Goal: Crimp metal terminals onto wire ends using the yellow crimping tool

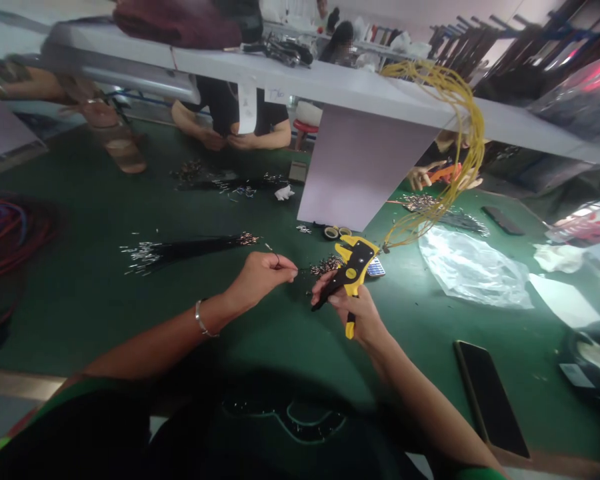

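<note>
My left hand [265, 275] pinches a short black wire [277, 259] between thumb and fingertips, one pale tip sticking up. In my right hand [357, 310] is a yellow and black wire stripper [353, 263], its jaws pointing up and to the left. Just behind the tool lies a small pile of metal terminals [325, 265], partly covered by it. To the left of my left hand a bundle of black wires [195, 249] with metal ends rests on the green table [180, 320]. Two tape rolls [331, 233] sit beyond the stripper.
A phone [491, 397] lies at the right, and a clear plastic bag [475, 267] beyond it. Yellow wires [473, 133] hang from the white shelf [350, 89]. Red and blue cable coils [10, 233] lie far left. Other people's hands [230, 139] work across the table.
</note>
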